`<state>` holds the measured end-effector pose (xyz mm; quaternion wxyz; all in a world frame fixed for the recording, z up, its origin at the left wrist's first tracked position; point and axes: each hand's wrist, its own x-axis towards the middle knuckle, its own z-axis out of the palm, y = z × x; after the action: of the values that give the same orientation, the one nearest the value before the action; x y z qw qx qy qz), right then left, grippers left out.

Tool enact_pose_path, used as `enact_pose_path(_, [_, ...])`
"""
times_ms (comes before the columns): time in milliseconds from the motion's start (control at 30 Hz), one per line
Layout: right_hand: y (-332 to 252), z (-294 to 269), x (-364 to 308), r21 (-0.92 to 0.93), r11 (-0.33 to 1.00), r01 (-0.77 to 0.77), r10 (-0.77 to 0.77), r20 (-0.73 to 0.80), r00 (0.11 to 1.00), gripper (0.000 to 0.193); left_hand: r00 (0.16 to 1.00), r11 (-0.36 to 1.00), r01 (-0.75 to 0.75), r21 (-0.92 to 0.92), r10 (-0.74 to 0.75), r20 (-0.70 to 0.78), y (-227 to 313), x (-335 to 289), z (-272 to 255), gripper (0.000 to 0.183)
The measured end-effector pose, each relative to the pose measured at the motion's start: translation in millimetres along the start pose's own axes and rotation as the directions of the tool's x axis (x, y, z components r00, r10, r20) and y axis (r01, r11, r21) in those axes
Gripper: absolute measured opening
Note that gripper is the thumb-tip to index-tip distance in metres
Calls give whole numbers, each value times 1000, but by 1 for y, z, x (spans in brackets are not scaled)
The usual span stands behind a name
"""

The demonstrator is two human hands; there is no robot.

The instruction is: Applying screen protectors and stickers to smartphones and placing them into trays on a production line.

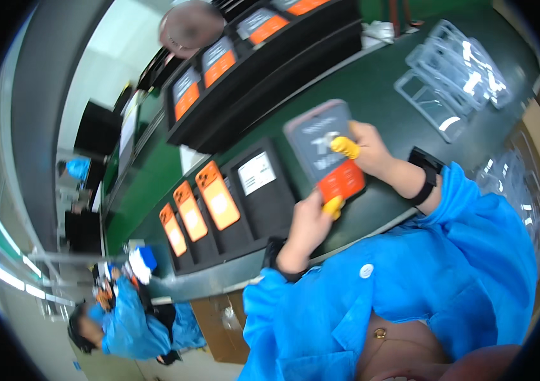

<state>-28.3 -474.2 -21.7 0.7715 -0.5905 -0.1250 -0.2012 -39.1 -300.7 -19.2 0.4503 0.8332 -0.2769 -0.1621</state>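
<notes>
I hold a phone [326, 149] with a grey and orange front, slightly blurred, tilted above the green bench. My left hand [308, 222] grips its lower orange end, a yellow finger cot on one fingertip. Around its right edge is my right hand [370, 151], another yellow cot pressed against the front. Just left of them lies a black tray [268, 219]. Three orange phones, among them the nearest one [218, 195], rest there with their camera sides up. One compartment beside them shows a white label [257, 172].
Stacked black trays [251, 105] at the back carry several phones with grey and orange fronts. Clear plastic phone cases [457, 73] are piled at the far right. A blurred pinkish round object [191, 28] stands behind the trays. At lower left sits a person in blue [133, 320].
</notes>
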Motion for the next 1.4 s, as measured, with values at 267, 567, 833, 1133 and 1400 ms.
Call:
enact_pose_path(267, [-48, -78, -21, -978, 209, 30, -394, -56, 917, 33, 926, 435, -226, -871, -181, -331, -48, -73, -98, 49])
enact_pose_path(567, [-29, -123, -41, -992, 83, -97, -91, -104, 990, 16, 895, 881, 348, -321, -414, -168, -69, -53, -115, 25])
enact_pose_path(833, [-17, -52, -48, -853, 470, 226, 377, 426, 823, 29, 712, 662, 581, 473, -131, -690, -40, -48, -119, 25])
enact_pose_path(1133, [-8, -81, -33, -974, 206, 99, 157, 132, 979, 27, 631, 672, 659, 337, -252, -733, -101, -42, -147, 45])
enact_pose_path(1400, [5, -81, -31, -932, 221, 288, 98, 315, 944, 19, 541, 870, 460, -175, -431, -722, -128, -30, -163, 37])
